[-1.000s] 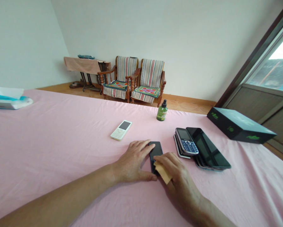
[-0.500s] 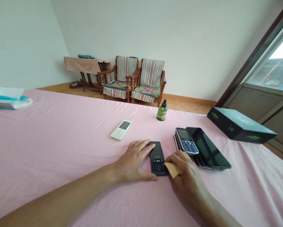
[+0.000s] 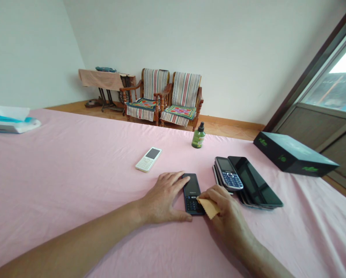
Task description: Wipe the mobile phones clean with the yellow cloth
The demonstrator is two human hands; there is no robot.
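A dark keypad phone (image 3: 192, 189) lies face up on the pink tablecloth, between my two hands. My left hand (image 3: 164, 199) rests against its left side with fingers spread: the index fingertip touches the upper left of the phone and the thumb lies by the lower left corner. A yellow cleaning cloth (image 3: 210, 207) with a zigzag edge is pinched in my right hand (image 3: 226, 212), its tip pressed on the right part of the keypad. Some fingers of the right hand are hidden under the palm.
Beyond my left hand lies a white keypad phone (image 3: 149, 159). A green spray bottle (image 3: 198, 136) stands behind. On the right are a stacked blue keypad phone (image 3: 229, 173), a pile of black smartphones (image 3: 255, 181) and a black box (image 3: 294, 154). A tissue pack (image 3: 13, 121) sits far left.
My right hand has shifted slightly left and up with the cloth, from the phone's right edge onto its keypad. My left hand and the phone stay in place.
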